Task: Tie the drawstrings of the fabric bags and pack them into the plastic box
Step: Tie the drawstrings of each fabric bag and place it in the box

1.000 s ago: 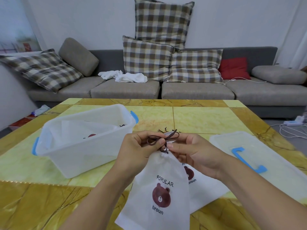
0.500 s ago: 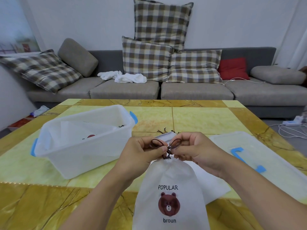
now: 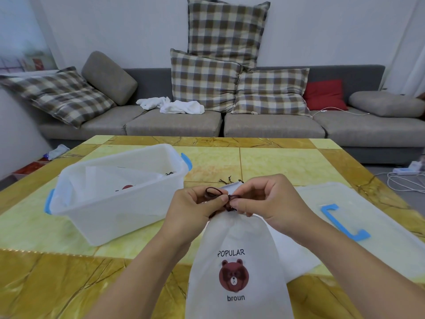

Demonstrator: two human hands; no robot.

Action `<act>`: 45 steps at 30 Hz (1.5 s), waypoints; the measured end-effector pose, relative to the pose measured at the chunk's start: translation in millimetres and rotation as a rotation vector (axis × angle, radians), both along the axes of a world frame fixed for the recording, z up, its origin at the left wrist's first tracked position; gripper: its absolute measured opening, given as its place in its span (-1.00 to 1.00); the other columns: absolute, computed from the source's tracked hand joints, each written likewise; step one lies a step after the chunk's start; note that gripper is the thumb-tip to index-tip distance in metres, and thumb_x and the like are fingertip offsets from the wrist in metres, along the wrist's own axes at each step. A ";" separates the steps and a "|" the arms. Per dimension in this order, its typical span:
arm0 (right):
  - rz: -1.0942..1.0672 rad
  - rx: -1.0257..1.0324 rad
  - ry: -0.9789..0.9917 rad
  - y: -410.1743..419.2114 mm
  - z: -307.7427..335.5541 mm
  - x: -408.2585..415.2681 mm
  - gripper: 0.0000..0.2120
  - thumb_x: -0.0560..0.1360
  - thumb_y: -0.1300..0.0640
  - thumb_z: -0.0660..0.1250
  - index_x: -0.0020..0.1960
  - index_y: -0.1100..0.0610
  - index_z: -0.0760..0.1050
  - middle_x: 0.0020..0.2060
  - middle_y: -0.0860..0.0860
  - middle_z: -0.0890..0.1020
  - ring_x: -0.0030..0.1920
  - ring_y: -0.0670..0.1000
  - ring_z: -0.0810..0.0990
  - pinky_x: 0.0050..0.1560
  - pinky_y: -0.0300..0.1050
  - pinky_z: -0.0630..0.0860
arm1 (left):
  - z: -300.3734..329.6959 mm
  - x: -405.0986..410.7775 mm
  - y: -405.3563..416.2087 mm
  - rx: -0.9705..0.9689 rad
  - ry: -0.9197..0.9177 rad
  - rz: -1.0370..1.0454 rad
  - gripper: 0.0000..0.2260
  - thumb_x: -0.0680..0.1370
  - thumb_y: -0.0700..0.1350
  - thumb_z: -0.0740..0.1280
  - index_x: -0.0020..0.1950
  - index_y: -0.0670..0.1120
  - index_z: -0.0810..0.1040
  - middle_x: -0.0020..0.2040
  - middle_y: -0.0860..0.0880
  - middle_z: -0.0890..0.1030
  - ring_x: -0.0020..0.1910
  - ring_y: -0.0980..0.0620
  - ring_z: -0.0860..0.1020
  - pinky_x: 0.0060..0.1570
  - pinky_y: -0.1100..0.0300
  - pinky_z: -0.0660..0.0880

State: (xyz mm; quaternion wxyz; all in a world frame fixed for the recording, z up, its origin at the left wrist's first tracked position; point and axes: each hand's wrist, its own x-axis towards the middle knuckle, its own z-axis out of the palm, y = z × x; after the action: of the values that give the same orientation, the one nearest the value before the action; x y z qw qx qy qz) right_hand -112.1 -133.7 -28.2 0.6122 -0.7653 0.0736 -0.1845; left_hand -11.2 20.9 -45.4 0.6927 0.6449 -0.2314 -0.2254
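Left hand [image 3: 193, 210] and right hand [image 3: 271, 203] are meeting knuckle to knuckle above the desk [image 3: 287, 164], each pinching the brown drawstring [image 3: 220, 195] at the gathered neck of the white fabric bag [image 3: 236, 268] hanging below them, plastic box [image 3: 115, 199] sitting just left

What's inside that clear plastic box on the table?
Inside the plastic box lies at least one white fabric bag with a dark drawstring and a bit of red-brown print. The cloudy wall hides whether more bags lie beneath.
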 end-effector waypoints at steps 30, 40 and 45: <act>-0.098 0.085 0.070 11.4 -3.4 0.5 -0.90 0.42 0.20 0.55 -0.24 0.18 0.68 -0.36 0.05 0.67 -0.33 -0.09 0.59 -0.30 -0.28 0.46 | 11.7 -11.9 -2.3 -0.165 0.089 0.013 -0.89 0.38 -0.24 0.50 -0.12 -0.13 0.75 -0.13 -0.19 0.73 -0.18 0.00 0.68 -0.14 0.24 0.60; -0.022 0.212 0.040 12.6 -2.5 -0.4 -0.77 0.35 0.19 0.54 -0.03 0.26 0.71 -0.12 0.20 0.74 -0.11 0.07 0.72 -0.07 -0.14 0.63 | 15.4 -17.9 -0.6 -0.188 0.121 -0.010 -0.85 0.32 -0.15 0.50 -0.14 -0.07 0.76 -0.11 -0.12 0.74 -0.13 0.03 0.68 -0.10 0.24 0.60; -0.051 0.259 0.028 15.8 0.1 0.0 -0.99 0.43 0.30 0.51 -0.17 0.24 0.70 -0.26 0.14 0.72 -0.26 0.00 0.67 -0.25 -0.23 0.55 | 16.5 -18.4 0.0 -0.209 0.133 0.029 -0.84 0.34 -0.19 0.51 -0.10 -0.13 0.75 -0.09 -0.16 0.74 -0.12 0.00 0.68 -0.05 0.21 0.61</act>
State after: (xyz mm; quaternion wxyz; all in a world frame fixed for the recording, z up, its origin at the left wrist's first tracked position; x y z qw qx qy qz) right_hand -112.1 -117.8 -28.1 0.6998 -0.6804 0.1247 -0.1781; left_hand -29.6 20.9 -28.8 0.7731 0.5562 -0.1979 -0.2320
